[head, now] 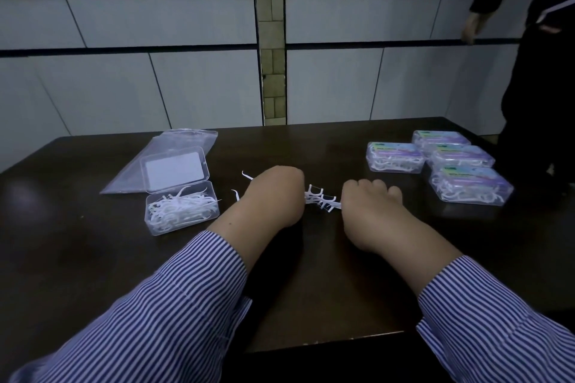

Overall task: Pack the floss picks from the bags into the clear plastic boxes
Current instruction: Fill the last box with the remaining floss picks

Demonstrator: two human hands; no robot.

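- A small bunch of white floss picks (322,199) is held between the two hands above the dark surface (311,274); the bunch's long axis runs left to right, and its forked heads stick up and away from the person.
- The left hand (277,193) is curled with its back toward the camera and grips the left end of the bunch; its fingers are hidden, so how they lie cannot be told.
- The right hand (370,208) is also curled, knuckles up, and pinches the right end of the bunch.
- Left of the bunch sits one open clear box (180,208), partly filled with picks lying crosswise in a jumble; its lid (174,168) stands tilted back on the far side.
- Behind that open box lies one flat clear plastic bag (183,143), its long axis slanting away to the right.
- Two loose picks (245,176) lie on the surface between the open box and the left hand, pointed tips toward the left.
- Right of the bunch, well apart from it, are four closed boxes (395,157) with coloured labels, all full of picks and set close together in a cluster.
- Both forearms wear blue-and-white striped sleeves (174,305).
- Beyond the closed boxes, a person in dark clothing (535,71) stands at the far right edge of the surface, before a tiled wall (155,40).
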